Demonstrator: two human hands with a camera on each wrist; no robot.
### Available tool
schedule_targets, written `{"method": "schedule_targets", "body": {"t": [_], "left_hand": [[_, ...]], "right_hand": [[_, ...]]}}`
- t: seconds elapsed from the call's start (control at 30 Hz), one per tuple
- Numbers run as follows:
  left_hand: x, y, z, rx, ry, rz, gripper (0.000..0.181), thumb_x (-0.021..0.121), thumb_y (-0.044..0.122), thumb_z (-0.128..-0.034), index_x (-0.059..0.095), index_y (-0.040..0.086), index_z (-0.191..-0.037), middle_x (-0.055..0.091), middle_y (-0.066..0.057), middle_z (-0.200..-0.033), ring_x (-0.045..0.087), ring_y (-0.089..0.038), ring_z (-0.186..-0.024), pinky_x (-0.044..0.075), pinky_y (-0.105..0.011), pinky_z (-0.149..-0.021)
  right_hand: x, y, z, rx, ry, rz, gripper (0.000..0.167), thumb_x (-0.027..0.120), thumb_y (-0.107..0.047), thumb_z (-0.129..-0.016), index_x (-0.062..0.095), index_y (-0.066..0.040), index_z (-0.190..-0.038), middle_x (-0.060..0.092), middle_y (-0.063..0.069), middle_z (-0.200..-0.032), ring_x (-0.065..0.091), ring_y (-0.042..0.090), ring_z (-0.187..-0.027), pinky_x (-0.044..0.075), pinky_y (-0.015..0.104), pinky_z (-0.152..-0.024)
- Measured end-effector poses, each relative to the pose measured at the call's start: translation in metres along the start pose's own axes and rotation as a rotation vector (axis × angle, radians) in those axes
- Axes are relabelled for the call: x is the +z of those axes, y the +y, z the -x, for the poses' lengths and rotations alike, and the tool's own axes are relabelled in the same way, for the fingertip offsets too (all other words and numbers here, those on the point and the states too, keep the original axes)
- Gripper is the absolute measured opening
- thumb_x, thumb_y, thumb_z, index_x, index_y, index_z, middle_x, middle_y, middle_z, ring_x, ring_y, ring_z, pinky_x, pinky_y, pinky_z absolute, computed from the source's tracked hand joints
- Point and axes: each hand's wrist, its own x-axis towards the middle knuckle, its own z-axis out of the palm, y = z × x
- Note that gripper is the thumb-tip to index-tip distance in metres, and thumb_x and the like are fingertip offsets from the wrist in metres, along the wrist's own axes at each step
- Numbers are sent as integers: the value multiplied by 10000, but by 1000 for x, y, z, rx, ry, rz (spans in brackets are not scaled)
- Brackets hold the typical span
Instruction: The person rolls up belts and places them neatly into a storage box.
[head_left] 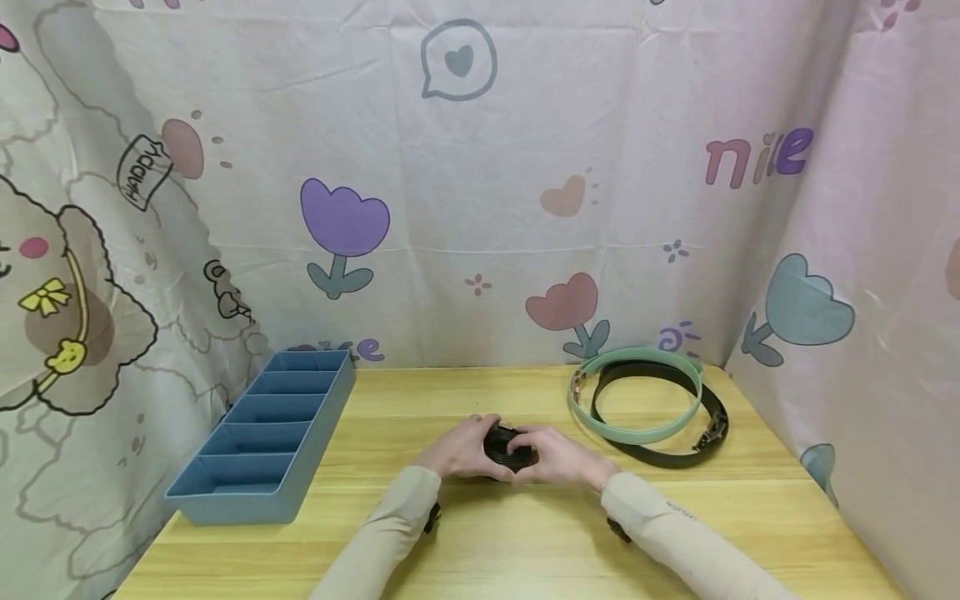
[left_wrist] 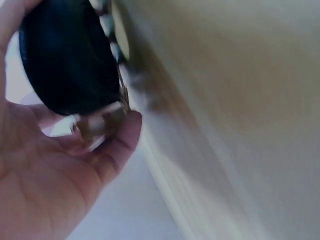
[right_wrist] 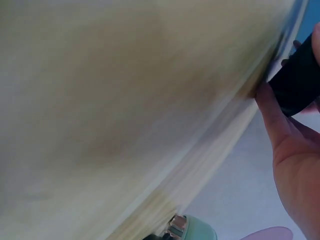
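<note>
A black belt (head_left: pixel 498 447), rolled into a tight coil, sits between both hands over the middle of the table. My left hand (head_left: pixel 463 450) grips the coil from its left side, fingers curled round the far edge and thumb at the near edge. From the right, my right hand (head_left: pixel 558 458) holds the same coil, its fingers curled over the top. In the left wrist view, a gold-coloured buckle (left_wrist: pixel 100 125) lies by the left fingers, beside the dark roll. The right wrist view shows part of the black coil against the right fingers, cut off by the frame edge.
A blue divided tray (head_left: pixel 303 467) with several compartments stands at the table's left. At the back right, a loosely looped green belt (head_left: pixel 643 436) overlaps a black belt (head_left: pixel 660 458) with a metal buckle. A patterned curtain (head_left: pixel 465 167) hangs behind the wooden table (head_left: pixel 517 558).
</note>
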Motion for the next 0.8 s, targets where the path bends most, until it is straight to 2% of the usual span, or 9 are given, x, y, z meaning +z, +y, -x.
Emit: {"method": "schedule_targets", "body": {"t": [0.17,0.27,0.4,0.53,0.63,0.8], "left_hand": [[-5,-7,3,-28,33,202,1118,783,669,-640,367,54,-1476,543,-144,-1343,553,-249,-1158,457,-445,-979],[-7,-11,5,-54,92,323,1088,813,617,-647,381,38,-1462,517,-162,-1382,529,-268,-1205,427,-474,-1021],[-11,-13,5,-81,209,471,955,849,521,-665,442,75,-1404,574,-132,-1287,559,-238,-1135,450,-449,-994],[-20,-14,5,-79,298,626,879,866,397,-702,412,111,-1399,617,-106,-1172,590,-205,-1043,480,-407,-944],[-28,-14,9,-94,315,664,857,851,392,-725,405,119,-1405,615,-101,-1165,596,-195,-1018,483,-396,-926],[-45,-12,15,-102,266,604,813,834,439,-728,452,124,-1373,626,-77,-1162,599,-180,-994,479,-365,-897]], "right_hand": [[1,-2,-1,27,30,-84,459,751,-501,-805,676,-226,-1166,659,1,-1228,621,153,-1083,507,330,-910],[0,-5,-2,43,42,-135,445,723,-506,-831,647,-249,-1185,671,-72,-1145,616,88,-991,504,285,-847],[-5,-11,-7,68,60,-252,382,673,-507,-875,611,-289,-1184,666,-90,-1116,610,67,-981,497,290,-862],[-13,-21,-16,55,76,-398,309,670,-410,-911,597,-250,-1165,695,-35,-1095,644,95,-1003,506,294,-888],[-18,-27,-22,51,89,-425,281,670,-377,-919,591,-254,-1159,698,-27,-1076,659,88,-986,513,273,-868],[-23,-37,-24,58,97,-400,263,650,-418,-925,588,-305,-1155,695,-69,-1041,653,50,-958,499,267,-852]]}}
